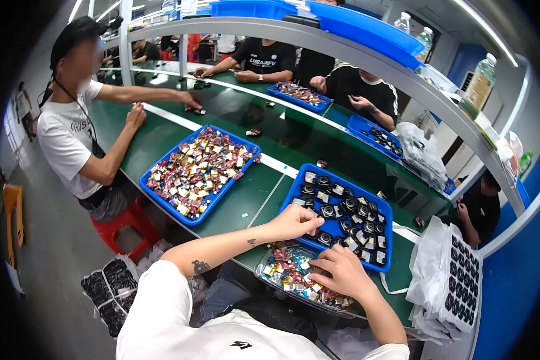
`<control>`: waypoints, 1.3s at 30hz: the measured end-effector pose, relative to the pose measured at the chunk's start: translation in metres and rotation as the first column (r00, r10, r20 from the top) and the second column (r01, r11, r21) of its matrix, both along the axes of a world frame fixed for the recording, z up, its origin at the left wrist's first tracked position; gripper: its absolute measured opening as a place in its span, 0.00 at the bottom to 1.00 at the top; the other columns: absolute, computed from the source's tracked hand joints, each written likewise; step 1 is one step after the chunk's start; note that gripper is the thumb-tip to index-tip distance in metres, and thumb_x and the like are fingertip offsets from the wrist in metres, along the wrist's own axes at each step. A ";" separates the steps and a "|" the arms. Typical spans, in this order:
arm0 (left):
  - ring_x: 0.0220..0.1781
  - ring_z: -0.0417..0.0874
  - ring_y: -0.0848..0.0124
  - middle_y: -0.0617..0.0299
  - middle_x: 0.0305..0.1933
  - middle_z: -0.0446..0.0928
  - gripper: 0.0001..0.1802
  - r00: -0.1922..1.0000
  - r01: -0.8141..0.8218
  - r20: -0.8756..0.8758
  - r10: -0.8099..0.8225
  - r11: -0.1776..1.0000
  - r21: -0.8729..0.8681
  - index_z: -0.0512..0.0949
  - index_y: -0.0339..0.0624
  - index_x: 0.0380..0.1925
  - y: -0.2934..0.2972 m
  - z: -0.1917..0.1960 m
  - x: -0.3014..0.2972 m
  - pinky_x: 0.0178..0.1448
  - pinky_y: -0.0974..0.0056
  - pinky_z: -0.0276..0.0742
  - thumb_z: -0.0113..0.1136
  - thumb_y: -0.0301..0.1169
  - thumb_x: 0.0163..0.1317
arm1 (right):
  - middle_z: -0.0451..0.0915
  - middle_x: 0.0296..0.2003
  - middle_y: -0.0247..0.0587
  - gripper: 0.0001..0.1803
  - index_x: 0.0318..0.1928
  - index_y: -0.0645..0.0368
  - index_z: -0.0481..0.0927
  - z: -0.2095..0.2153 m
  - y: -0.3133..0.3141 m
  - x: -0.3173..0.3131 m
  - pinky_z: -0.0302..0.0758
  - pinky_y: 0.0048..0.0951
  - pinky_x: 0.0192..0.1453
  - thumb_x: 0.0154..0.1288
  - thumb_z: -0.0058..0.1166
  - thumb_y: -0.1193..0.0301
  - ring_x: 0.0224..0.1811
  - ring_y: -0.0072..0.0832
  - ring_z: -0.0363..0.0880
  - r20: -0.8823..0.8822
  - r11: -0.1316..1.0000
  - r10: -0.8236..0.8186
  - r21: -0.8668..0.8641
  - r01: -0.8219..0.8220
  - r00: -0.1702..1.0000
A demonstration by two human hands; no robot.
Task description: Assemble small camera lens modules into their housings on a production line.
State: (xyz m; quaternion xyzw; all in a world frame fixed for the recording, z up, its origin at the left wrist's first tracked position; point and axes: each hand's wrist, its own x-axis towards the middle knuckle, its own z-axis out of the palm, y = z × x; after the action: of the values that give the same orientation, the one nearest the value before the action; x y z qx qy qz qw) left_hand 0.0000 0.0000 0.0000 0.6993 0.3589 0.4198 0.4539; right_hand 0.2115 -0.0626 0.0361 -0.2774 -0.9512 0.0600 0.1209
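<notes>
Factory assembly hall — long green workbench (246, 198), blue trays (390, 234) of small parts (328, 211), workers (66, 144) around it, strip light (486, 32) overhead

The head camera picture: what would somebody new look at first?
Probably the blue plastic tray heaped with small red, white and yellow parts, left of centre on the green table. Then the second blue plastic tray, right of centre, holding black parts, with the person's left hand over its near left corner.
</notes>
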 end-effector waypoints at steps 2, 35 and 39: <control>0.22 0.71 0.83 0.67 0.18 0.78 0.21 0.999 -0.011 -0.047 0.012 1.000 0.021 0.80 0.36 0.18 0.010 0.002 -0.014 0.27 0.72 0.66 0.56 0.40 0.65 | 0.76 0.34 0.32 0.13 0.35 0.54 0.84 -0.002 0.005 -0.018 0.67 0.32 0.44 0.55 0.61 0.59 0.40 0.30 0.71 -0.027 0.999 0.007 0.049 -0.006 1.000; 0.19 0.66 0.82 0.65 0.27 0.78 0.13 0.965 0.242 -0.148 -0.218 0.954 0.177 0.82 0.40 0.39 -0.023 0.024 0.029 0.23 0.73 0.61 0.66 0.33 0.56 | 0.81 0.38 0.42 0.08 0.43 0.67 0.76 -0.027 0.007 0.046 0.77 0.23 0.46 0.63 0.54 0.79 0.42 0.26 0.82 -0.620 0.605 -0.554 -0.758 -0.243 0.556; 0.21 0.71 0.80 0.63 0.28 0.80 0.08 0.951 0.307 -0.118 -0.287 0.927 0.218 0.83 0.37 0.33 -0.014 0.020 0.035 0.24 0.73 0.64 0.64 0.31 0.58 | 0.80 0.39 0.43 0.10 0.44 0.68 0.74 -0.030 0.004 0.042 0.77 0.22 0.45 0.63 0.55 0.79 0.42 0.25 0.81 -0.609 0.597 -0.591 -0.771 -0.221 0.528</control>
State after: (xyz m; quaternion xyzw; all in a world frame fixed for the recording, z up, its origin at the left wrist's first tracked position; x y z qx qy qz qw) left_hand 0.0354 -0.0144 0.0200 0.8111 0.2158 0.3555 0.4112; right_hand 0.2539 -0.0585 0.0058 -0.3505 -0.6063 0.5724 0.4266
